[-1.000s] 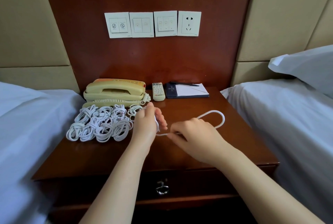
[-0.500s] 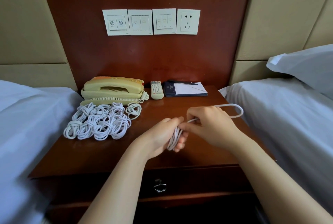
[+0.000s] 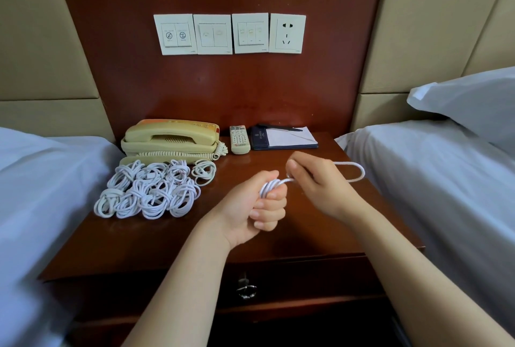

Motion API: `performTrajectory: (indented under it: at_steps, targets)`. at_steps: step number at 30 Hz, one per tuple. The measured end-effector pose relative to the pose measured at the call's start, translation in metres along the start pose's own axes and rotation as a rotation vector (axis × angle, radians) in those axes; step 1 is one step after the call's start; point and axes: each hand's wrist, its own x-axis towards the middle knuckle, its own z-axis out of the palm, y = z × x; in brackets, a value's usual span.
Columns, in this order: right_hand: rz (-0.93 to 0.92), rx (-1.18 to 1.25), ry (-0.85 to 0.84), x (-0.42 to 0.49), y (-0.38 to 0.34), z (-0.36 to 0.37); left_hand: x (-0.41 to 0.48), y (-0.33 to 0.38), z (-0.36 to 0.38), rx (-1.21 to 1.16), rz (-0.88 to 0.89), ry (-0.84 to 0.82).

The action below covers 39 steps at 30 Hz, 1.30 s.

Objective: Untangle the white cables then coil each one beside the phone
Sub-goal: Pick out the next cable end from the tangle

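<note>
Head view: the white cable [image 3: 269, 187] is above the middle of the nightstand [image 3: 306, 224], wound into a small bundle that the left hand [image 3: 250, 207] grips in a closed fist. The right hand [image 3: 320, 182], just beside it, pinches the strand where it leaves the bundle. A loose loop of the cable sticks out past the right hand's far side, and its root is hidden behind the fingers. The cable's ends cannot be seen.

A heap of coiled white cables [image 3: 150, 193] lies touching the front of the beige phone [image 3: 170, 137]. Right of the phone are a remote [image 3: 239, 139] and a notepad [image 3: 289, 137] in a dark folder with a pen [image 3: 278, 127] at its top edge. The folder's crest and the remote's red mark are too small to read. On the wall, the switch plates [image 3: 174, 35] carry tiny icons and captions, also illegible, next to a socket [image 3: 287, 33]. A key [image 3: 246, 288] hangs in the drawer front, in shadow.
</note>
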Motion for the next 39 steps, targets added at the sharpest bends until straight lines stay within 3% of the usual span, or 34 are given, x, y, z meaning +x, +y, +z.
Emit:
performTrajectory:
  at_steps: [5,10,15,18,21,25,32,36,39]
  targets:
    - [0.012,-0.065,-0.093,0.002,0.009,0.013,0.000,-0.003,-0.007,-0.048,0.036,0.146]
    - [0.187,-0.255,-0.156,-0.001,0.034,0.010,-0.004,0.003,-0.016,-0.172,0.089,0.240]
    - [0.304,-0.248,-0.206,-0.015,0.054,-0.004,-0.018,0.012,-0.031,-0.062,0.103,0.382]
    - [0.272,-0.128,-0.124,-0.014,0.042,0.004,-0.019,0.011,-0.032,-0.032,0.097,0.413]
    - [0.279,0.188,-0.051,-0.011,0.025,0.018,-0.016,0.010,-0.029,-0.062,0.094,0.431]
    - [0.362,0.506,-0.072,-0.006,-0.001,0.028,-0.012,0.006,-0.022,-0.021,0.122,0.501]
    - [0.303,0.559,-0.073,-0.004,-0.024,0.039,0.008,0.005,-0.011,0.206,0.070,0.829]
    - [0.282,0.450,-0.015,-0.004,-0.022,0.043,0.018,0.005,-0.012,0.129,0.053,0.874]
    - [0.369,0.738,-0.005,-0.004,-0.021,0.036,0.016,0.003,-0.017,0.040,0.109,0.803]
